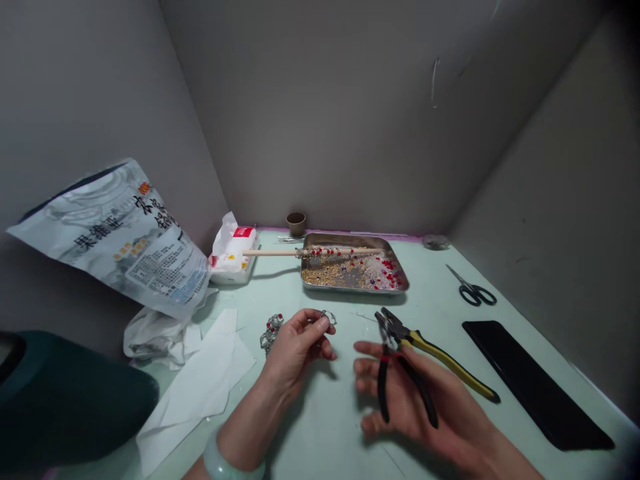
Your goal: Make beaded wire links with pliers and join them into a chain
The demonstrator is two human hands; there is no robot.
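Between thumb and fingers, my left hand [306, 337] pinches a small twisted-wire ring [328, 316]. Just behind that hand lies a clump of silvery wire pieces with red beads [271, 332], partly hidden by it. My right hand [415, 393] is palm up with loosely curled fingers, holding small pliers with black handles [384, 387]. Their jaws point away from me and their handles are spread across the palm. Beyond this hand, larger pliers with yellow-and-black handles [450, 365] rest on the table, close to the small pliers' jaws.
A metal tray [355, 291] of gold, clear and red beads stands at the back, a wooden stick [270, 253] across it. Scissors [473, 290] and a black flat case [537, 387] lie right. Tissues [233, 257], white paper [200, 380] and a large bag [135, 247] occupy the left.
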